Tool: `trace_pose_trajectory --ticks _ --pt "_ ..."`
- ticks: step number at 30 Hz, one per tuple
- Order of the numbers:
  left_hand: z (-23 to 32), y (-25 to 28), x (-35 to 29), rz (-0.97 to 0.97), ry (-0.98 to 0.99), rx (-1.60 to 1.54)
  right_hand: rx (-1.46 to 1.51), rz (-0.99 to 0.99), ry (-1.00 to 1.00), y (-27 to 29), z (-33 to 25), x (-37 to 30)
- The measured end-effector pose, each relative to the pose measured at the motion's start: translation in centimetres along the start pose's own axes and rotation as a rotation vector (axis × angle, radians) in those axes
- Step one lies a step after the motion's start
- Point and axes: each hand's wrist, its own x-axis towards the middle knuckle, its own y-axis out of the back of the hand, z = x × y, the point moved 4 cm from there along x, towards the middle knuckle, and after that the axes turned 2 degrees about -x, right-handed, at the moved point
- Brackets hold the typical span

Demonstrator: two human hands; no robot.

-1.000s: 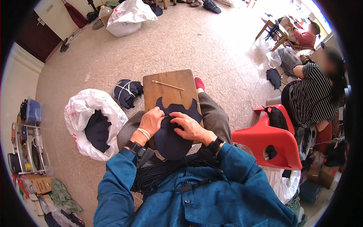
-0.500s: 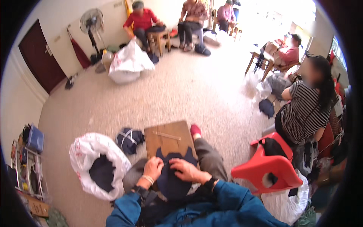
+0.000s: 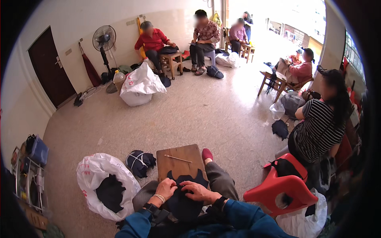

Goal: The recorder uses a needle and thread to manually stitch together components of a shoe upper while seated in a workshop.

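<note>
A dark navy cut fabric piece (image 3: 185,207), with pointed corners at its far edge, lies over my lap and the near part of a brown wooden board (image 3: 168,154). My left hand (image 3: 166,188) has its fingers bent and pinched on the fabric near its upper middle. Close beside it, my right hand (image 3: 197,192) rests on the same piece with fingers apart, thumb toward me. Whether anything small sits between the fingertips is hidden. On the board beyond the fabric lies a thin, pale, rod-like tool (image 3: 178,159).
A white sack (image 3: 88,170) holding dark fabric stands at my left, beside a tied dark bundle (image 3: 141,163). To my right are a red plastic stool (image 3: 278,190) and another white sack (image 3: 305,220). A person in stripes (image 3: 319,123) sits nearby; several others sit farther off.
The view has tilted upward, so the board, sacks and hands appear lower. Both hands stay on the fabric, with only slight finger movement.
</note>
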Motion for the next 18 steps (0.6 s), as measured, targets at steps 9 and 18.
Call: trace_pose_trajectory --ticks 9,18 --pt "0.1 -1.0 -0.1 0.040 0.076 0.061 -0.001 0.072 0.083 -0.1 0.8 0.3" --pt "0.3 -0.1 -1.3 0.077 0.205 -0.146 0.360 0.295 -0.103 0.1 2.0 -0.4"
